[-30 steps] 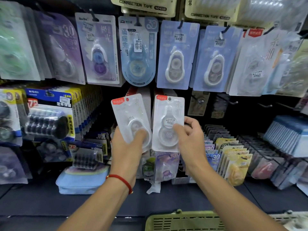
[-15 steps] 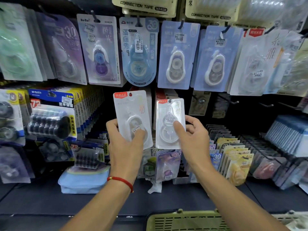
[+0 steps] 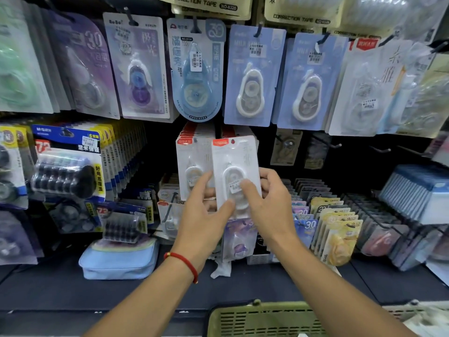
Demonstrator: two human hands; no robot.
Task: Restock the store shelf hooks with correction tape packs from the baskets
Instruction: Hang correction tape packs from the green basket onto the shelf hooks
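Two white correction tape packs with red corner labels overlap at the shelf's middle. My right hand [image 3: 269, 203] pinches the front pack [image 3: 237, 156], thumb on its blister and fingers behind. My left hand [image 3: 204, 215] holds the pack behind it on the left [image 3: 193, 164]; its fingers lie over that pack's lower part and its thumb touches the front pack's bottom. Directly behind both, more of the same packs [image 3: 194, 131] hang stacked on a hook. The green basket [image 3: 262, 317] is at the bottom edge, below my arms.
Blue and purple tape packs [image 3: 252, 76] hang in the row above. Bare hooks [image 3: 332, 144] stick out at right of the white stack. Black multi-packs [image 3: 65, 171] hang left, yellow packs [image 3: 340, 229] stand right, and a light blue pouch [image 3: 119, 259] lies on the shelf.
Both hands came together and rose slightly toward the hook. The right pack now overlaps the left one, and the left thumb has reached the right pack's bottom.
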